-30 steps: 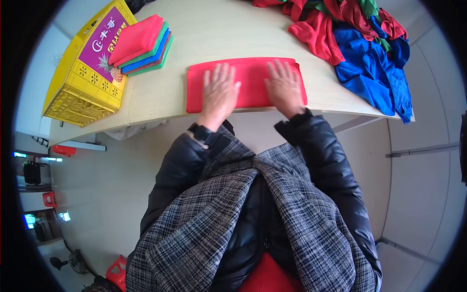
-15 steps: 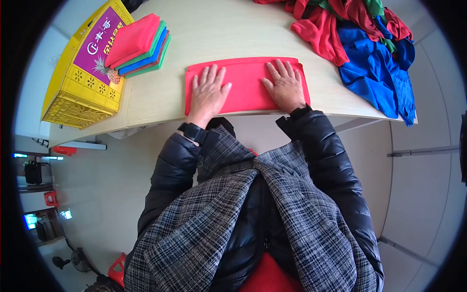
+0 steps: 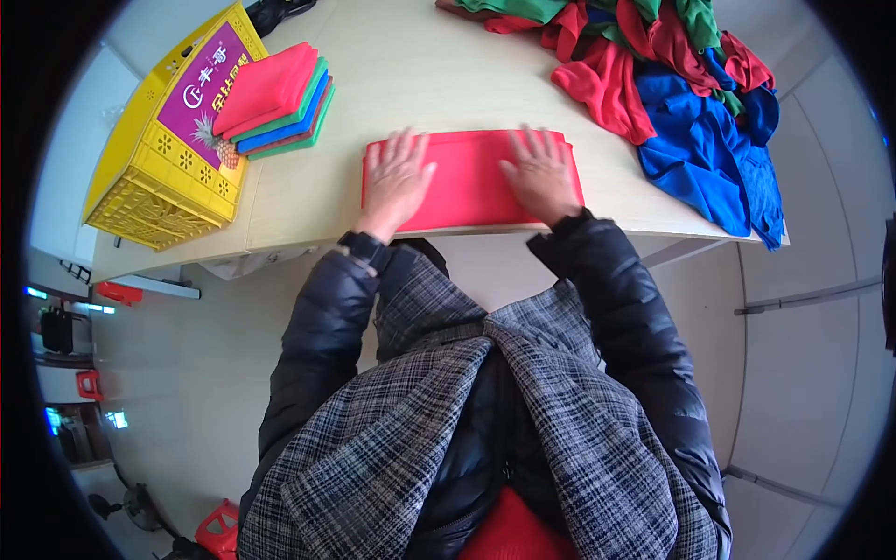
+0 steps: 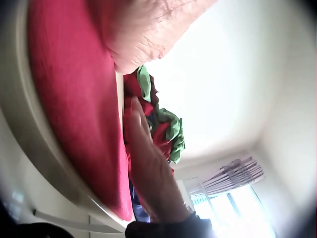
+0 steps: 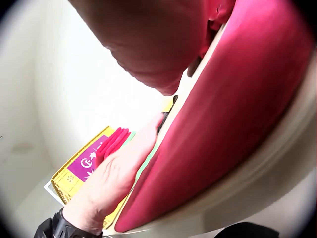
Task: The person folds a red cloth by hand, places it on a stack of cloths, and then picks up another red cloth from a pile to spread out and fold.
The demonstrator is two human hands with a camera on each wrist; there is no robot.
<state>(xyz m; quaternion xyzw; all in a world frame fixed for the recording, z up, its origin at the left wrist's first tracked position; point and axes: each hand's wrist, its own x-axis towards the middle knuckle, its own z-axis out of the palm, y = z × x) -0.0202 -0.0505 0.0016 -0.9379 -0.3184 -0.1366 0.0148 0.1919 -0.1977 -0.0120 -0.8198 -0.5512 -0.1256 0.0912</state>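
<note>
A red cloth (image 3: 464,182), folded into a long rectangle, lies at the front edge of the table. My left hand (image 3: 396,180) rests flat on its left end, fingers straight and pointing away from me. On the right end lies my right hand (image 3: 543,177), palm down with the fingers spread and slightly blurred. In the left wrist view the red cloth (image 4: 79,109) runs along the table edge beneath the hands. The right wrist view shows the cloth (image 5: 223,124) lying smooth, with the left hand (image 5: 111,181) at its far end.
A stack of folded red, green, blue and brown cloths (image 3: 271,93) leans by a yellow crate (image 3: 182,177) at the left. Loose crumpled cloths, including a blue one (image 3: 695,140), are heaped at the right, hanging over the table (image 3: 392,65) edge.
My left hand has slid left across the red cloth to its left end, widening the gap between the hands. My right hand has stayed near the right end. The head view has shifted slightly.
</note>
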